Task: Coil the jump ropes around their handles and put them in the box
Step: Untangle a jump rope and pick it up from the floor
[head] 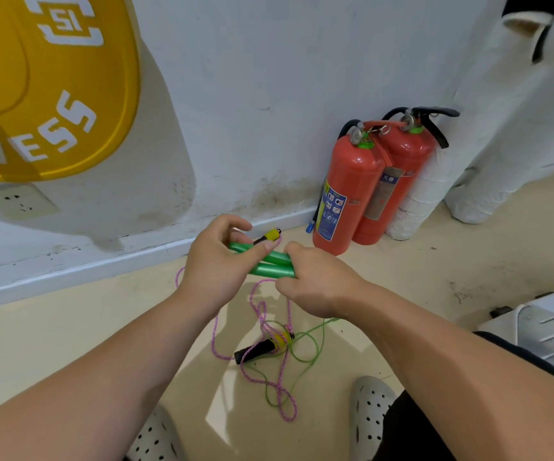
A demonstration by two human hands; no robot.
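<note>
Beige floor (69, 327) against a white wall. Big yellow round logo (52, 94) upper left, wall socket (19, 202) below it. Two red fire extinguishers (348, 188) stand centre right, white wrapped pipes (501, 144) to their right. Grey plastic container (551, 331) at the right edge, grey perforated clogs (370, 414) along the bottom.

Mid-frame, both hands hold two green handles (270, 266) side by side above the floor. Left hand (215, 261): fingers curled round the left ends, thumb pressed on the upper handle. It also holds a black-and-yellow handle (269, 235) that pokes out toward the wall. Right hand (318, 281): fingers clamped round the right ends.

Pink rope (215, 341) hangs from the hands to a loose tangle on the floor, crossed with the thin green rope (315, 347). Second black-and-yellow handle (260, 348) lies in that tangle, lower centre. Nothing is coiled yet.
</note>
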